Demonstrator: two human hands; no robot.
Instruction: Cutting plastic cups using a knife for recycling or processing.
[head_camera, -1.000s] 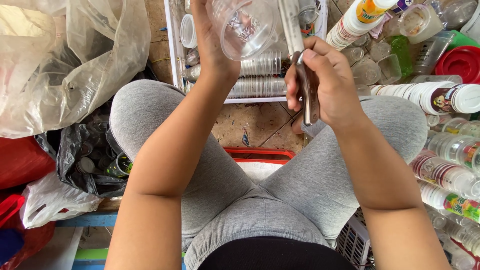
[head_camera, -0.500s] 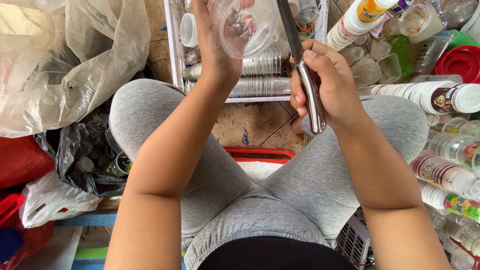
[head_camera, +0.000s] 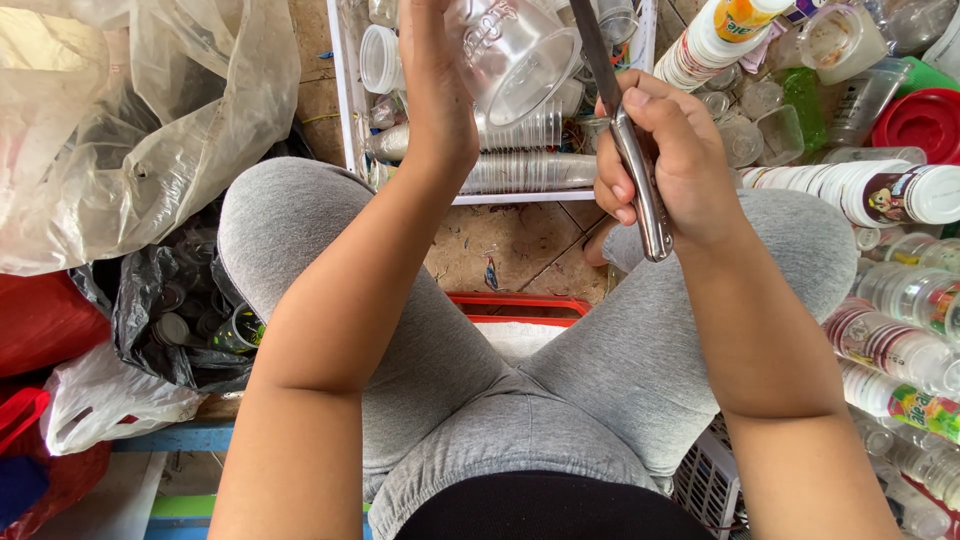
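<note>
My left hand (head_camera: 438, 95) holds a clear plastic cup (head_camera: 515, 55) tilted, its mouth turned down and to the right. My right hand (head_camera: 672, 160) grips the metal handle of a knife (head_camera: 632, 150); its blade runs up past the cup's rim toward the top edge. Both hands are raised above my knees in grey trousers. Below the cup lies a white crate (head_camera: 345, 95) with stacked clear cups (head_camera: 525, 172) in it.
A large clear plastic bag (head_camera: 120, 130) and a black bag of bottle caps (head_camera: 175, 320) lie at the left. Rows of stacked printed cups (head_camera: 880, 195) and bottles (head_camera: 900, 350) fill the right. A red tray edge (head_camera: 520, 300) shows between my knees.
My right hand has turned the knife so its blade points up beside the cup, where a second ago it was held low and short. The cup stays in my left hand.
</note>
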